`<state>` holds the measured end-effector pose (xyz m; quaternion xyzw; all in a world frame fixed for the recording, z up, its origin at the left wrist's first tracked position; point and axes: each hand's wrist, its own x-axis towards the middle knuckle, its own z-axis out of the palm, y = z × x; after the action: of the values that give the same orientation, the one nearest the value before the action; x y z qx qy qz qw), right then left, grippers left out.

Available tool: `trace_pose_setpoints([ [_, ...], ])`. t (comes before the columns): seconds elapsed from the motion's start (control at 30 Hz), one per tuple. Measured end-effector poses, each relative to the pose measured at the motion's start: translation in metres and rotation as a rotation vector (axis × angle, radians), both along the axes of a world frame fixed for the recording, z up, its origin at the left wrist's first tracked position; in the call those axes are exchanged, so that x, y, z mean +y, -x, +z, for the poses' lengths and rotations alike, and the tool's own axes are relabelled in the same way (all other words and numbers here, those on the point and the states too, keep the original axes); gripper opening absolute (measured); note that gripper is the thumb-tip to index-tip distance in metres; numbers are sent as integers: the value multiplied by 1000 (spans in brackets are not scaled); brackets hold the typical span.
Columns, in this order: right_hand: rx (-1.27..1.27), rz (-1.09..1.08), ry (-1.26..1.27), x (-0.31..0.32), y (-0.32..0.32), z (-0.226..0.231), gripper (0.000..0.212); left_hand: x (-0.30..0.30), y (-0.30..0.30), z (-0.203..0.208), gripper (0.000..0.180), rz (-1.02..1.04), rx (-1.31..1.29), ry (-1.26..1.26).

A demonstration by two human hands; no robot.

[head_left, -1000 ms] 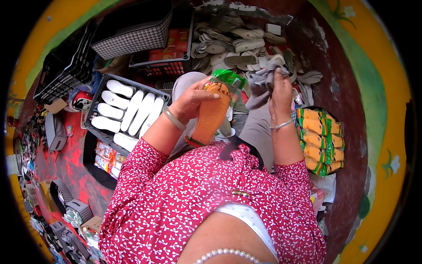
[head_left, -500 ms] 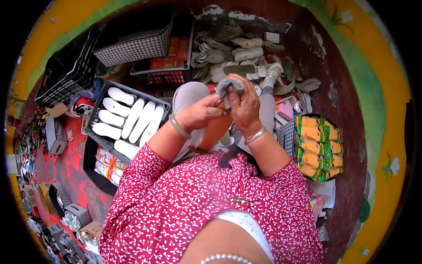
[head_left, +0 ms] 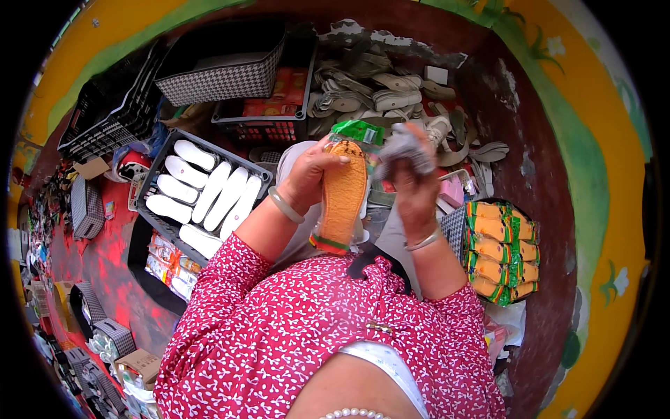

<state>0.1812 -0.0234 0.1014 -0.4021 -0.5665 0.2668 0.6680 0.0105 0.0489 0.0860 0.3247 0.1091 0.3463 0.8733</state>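
My left hand [head_left: 311, 171] grips the left edge of a packaged insole [head_left: 343, 199], thumb on its front. The insole is orange-brown, in a clear sleeve with a green band at its top and a green and red strip at its lower end. It is held almost upright over my lap, its broad face toward me. Just right of it, my right hand [head_left: 417, 199] clutches a crumpled grey cloth [head_left: 406, 153]. Both the cloth and the fingers around it are smeared by motion. A small gap lies between the cloth and the package.
At left, a dark crate [head_left: 162, 218] holds several white insoles. A basket of orange packaged insoles [head_left: 492, 255] stands at right. Beyond my knees lies a pile of grey shoes and soles [head_left: 394, 98]. A houndstooth basket [head_left: 220, 77] rests over a crate with red packets at the back.
The package has turned from edge-on to face me, its green top now showing. My right hand and the cloth have moved right, away from it. My left hand keeps its hold.
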Motion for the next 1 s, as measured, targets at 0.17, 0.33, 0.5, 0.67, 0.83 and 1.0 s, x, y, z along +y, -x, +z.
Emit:
trace_pose_setpoints([
  [0.17,-731,-275,-73,8,22,-2,41,-17,-7,-7,46,-144,-52,9],
  [0.33,-66,-50,324,32,-1,-17,31,-23,-2,-5,46,-109,124,-19],
  [0.5,236,-142,463,39,-35,-63,32,-22,-1,2,45,-60,24,72],
  [0.67,460,-164,394,15,-51,-35,28,-7,6,-10,39,9,-45,150],
  [0.83,-536,-92,-11,-8,15,-4,52,-7,-8,-23,56,-29,-250,245],
  [1.0,-924,-226,1,-4,42,-13,63,-25,-15,-9,71,-20,-183,344],
])
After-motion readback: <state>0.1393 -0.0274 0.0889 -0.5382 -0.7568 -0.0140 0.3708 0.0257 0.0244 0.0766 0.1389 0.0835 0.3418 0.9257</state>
